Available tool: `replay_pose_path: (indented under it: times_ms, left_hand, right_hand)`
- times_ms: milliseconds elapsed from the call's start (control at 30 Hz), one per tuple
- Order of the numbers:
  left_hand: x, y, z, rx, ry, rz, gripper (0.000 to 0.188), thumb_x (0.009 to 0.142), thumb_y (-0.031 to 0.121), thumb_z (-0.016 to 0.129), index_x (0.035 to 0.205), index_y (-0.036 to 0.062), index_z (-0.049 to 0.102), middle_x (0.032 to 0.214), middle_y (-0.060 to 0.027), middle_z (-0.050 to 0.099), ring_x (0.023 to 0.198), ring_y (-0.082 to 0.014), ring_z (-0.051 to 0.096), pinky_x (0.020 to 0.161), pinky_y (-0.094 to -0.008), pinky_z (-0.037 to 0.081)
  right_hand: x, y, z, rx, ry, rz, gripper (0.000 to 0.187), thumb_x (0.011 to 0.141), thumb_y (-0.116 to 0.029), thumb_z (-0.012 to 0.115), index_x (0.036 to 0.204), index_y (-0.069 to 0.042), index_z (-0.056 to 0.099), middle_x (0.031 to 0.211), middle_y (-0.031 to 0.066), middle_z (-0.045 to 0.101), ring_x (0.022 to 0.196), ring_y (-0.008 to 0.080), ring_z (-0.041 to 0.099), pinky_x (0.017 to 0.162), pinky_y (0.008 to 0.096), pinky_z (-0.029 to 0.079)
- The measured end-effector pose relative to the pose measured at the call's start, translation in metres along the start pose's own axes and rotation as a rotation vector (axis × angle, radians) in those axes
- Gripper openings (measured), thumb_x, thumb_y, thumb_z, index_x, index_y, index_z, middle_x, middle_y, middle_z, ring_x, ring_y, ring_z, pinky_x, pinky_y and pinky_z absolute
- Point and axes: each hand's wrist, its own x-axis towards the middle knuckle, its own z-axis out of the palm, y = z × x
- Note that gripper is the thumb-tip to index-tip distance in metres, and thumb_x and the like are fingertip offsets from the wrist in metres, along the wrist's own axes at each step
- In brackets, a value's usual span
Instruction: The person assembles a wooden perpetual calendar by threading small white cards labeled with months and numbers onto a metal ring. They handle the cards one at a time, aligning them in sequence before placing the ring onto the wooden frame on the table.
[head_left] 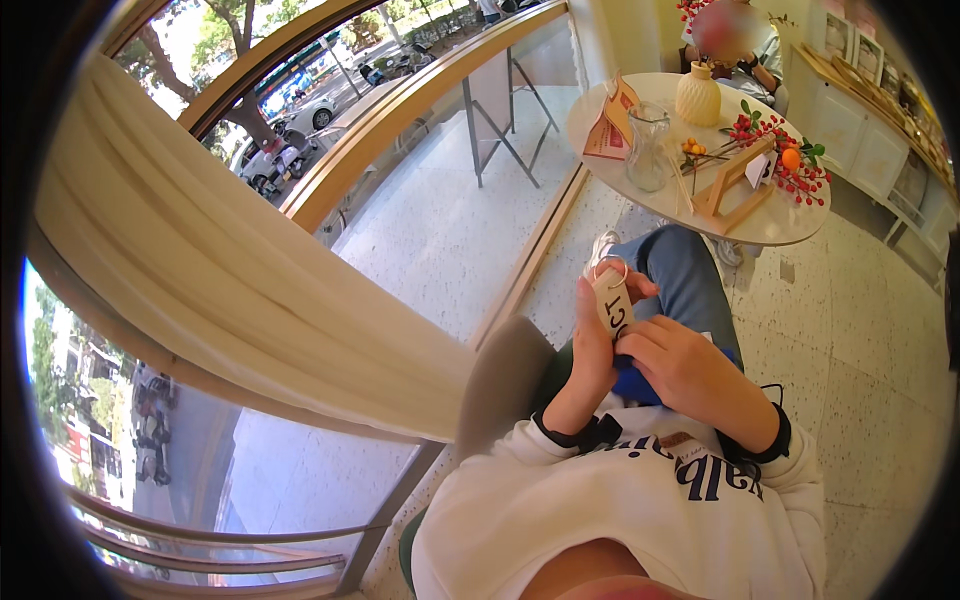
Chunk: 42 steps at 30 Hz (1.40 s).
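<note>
Above my lap, a small white card (614,304) with dark printing hangs on a thin pale ring (611,270). My left hand (594,345) is closed round the card from its left side, with fingertips showing behind its top. At the card's lower end, my right hand (685,368) has its fingers bent and pressed against it. My right fingertips are partly hidden, so their exact grip is hard to see. Just below my hands lies something blue (636,386), mostly covered by them; its kind cannot be made out.
Ahead stands a round table (775,232) with a glass vase (650,160), a cream vase (698,98), a folded paper card (610,122), a wooden stand (735,195) and red berry sprigs (800,180). Another person (765,60) sits beyond it. A curtain (250,260) and window are at my left.
</note>
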Motion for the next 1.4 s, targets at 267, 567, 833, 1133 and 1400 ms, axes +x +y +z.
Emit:
replay_pose_path:
  times_ms: [267,567,833,1133,1400]
  left_hand:
    - [-0.013,0.008,0.021,0.047,-0.035,-0.193,0.056,0.103,0.053,0.02,0.124,0.0082,0.047,0.11,-0.0077,0.056,0.102,-0.0159,0.054,0.093,-0.0279,0.042]
    - [-0.006,0.011,0.015,-0.148,-0.03,-0.149,0.058,0.1,0.057,0.021,0.12,0.0103,0.049,0.116,-0.0089,0.057,0.105,-0.0185,0.055,0.092,-0.0303,0.044]
    - [-0.005,0.013,0.02,-0.07,0.024,-0.16,0.061,0.097,0.063,0.023,0.114,0.0111,0.05,0.112,-0.0133,0.061,0.101,-0.0233,0.059,0.09,-0.0365,0.048]
    - [-0.007,0.01,0.011,-0.098,0.019,-0.278,0.059,0.098,0.06,0.024,0.116,0.0105,0.051,0.108,-0.0076,0.059,0.099,-0.0189,0.059,0.088,-0.0325,0.048]
    - [0.001,0.01,0.007,-0.21,0.069,-0.18,0.066,0.097,0.061,0.025,0.117,0.0048,0.052,0.118,-0.0161,0.061,0.107,-0.0278,0.06,0.095,-0.0388,0.046]
  right_hand:
    - [0.012,0.001,-0.014,-0.093,0.323,-0.005,0.021,0.074,-0.001,0.061,0.095,-0.004,0.059,0.094,0.01,0.058,0.091,0.0293,0.058,0.079,0.0375,0.049]
    - [0.004,0.007,-0.007,-0.137,0.171,-0.064,0.016,0.073,-0.002,0.062,0.089,-0.003,0.061,0.093,0.0095,0.058,0.091,0.0278,0.058,0.079,0.0368,0.05]
    - [0.009,0.012,-0.011,-0.185,0.161,-0.162,0.018,0.072,-0.004,0.063,0.09,-0.004,0.062,0.093,0.009,0.058,0.09,0.0272,0.059,0.08,0.0363,0.05]
    - [0.012,0.013,-0.018,-0.261,0.298,-0.04,0.019,0.072,-0.003,0.062,0.091,-0.003,0.06,0.092,0.0092,0.057,0.088,0.0267,0.058,0.08,0.037,0.05]
    - [0.004,0.017,-0.011,-0.176,0.066,-0.15,0.021,0.071,0.0,0.065,0.092,-0.004,0.062,0.092,0.0093,0.057,0.088,0.0268,0.058,0.079,0.0342,0.05]
